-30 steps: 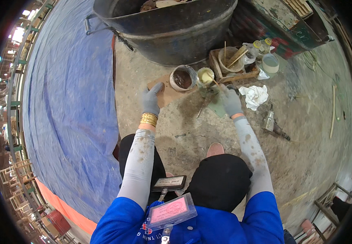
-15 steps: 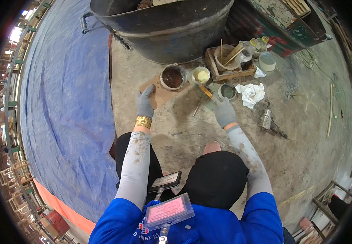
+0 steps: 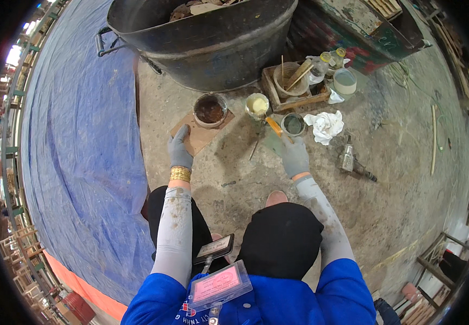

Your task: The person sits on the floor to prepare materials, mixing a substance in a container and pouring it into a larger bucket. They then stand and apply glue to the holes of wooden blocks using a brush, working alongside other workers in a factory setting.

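My left hand, in a grey glove, is closed on the near-left edge of a flat brown board. A round tub of dark brown paste stands on that board's far part. My gloved right hand grips a slim orange tool, perhaps a spatula; its far end is at the near rim of a small cup of pale yellow paste. Just beyond my right fingers stands a small cup with dark grey contents. A thin stick lies between my hands.
Behind the cups stands a wooden tray with a tub, sticks and bottles. A white cup, crumpled white cloth and power tool lie rightward. A large black bin stands ahead; blue tarp spreads left.
The whole view has shifted a little, moving things leftward in the picture. My right hand has drawn slightly back from the dark grey cup with the orange tool. My left hand stays on the board.
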Demonstrator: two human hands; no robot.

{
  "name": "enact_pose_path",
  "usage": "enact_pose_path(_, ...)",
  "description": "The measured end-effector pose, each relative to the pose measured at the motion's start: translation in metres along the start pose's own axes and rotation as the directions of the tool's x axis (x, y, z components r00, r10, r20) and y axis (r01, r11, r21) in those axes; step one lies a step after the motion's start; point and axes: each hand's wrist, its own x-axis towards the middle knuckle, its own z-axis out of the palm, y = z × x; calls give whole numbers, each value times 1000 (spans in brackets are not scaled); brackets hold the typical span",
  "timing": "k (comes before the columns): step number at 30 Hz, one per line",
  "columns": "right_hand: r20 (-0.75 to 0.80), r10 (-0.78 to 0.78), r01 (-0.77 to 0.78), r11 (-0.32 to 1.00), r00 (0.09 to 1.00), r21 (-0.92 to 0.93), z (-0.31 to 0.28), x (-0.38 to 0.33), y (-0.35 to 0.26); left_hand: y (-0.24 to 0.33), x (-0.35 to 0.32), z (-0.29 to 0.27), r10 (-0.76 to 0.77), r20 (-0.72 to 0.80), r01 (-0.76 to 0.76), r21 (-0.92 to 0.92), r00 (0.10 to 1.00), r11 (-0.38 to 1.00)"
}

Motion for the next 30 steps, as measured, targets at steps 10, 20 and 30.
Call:
enact_pose_path(10,5,58,-58,998,998,17,10,-9,-9,5,-7,19,-185,101,208,-316,978,926)
enact_pose_path(20,-27,512,-316,571,859,757,-26,-119,20,-31,-38,204,-249,644,390,-83,723,917)
enact_pose_path(30,126,748,-434,232,652,870,-88,-128,9,-146,-37,371,-413,601,411,150,684,899)
